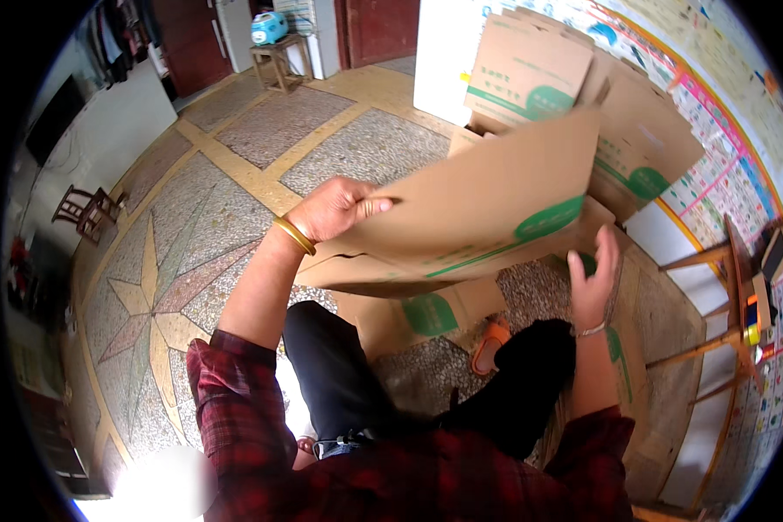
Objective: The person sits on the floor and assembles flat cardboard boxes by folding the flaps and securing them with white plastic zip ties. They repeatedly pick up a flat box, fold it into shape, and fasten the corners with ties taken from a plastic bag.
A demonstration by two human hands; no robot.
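Observation:
My left hand (335, 210) grips the left edge of a flattened cardboard box (487, 187), its thumb on top. The brown box has green print and is held tilted above my knees. Beside its right end, my right hand (595, 273) is raised with fingers apart, holding nothing. Beneath the held box, another cardboard piece (383, 324) with a green patch lies on the floor between my legs. An orange shoe (491, 346) shows next to my right knee.
Several cardboard boxes (531, 65) stand against the poster-covered wall at the back right. A wooden stool (729, 287) is on the right. Far left stands a small wooden chair (87, 211); a stool (280, 65) at the back bears a blue object (270, 28).

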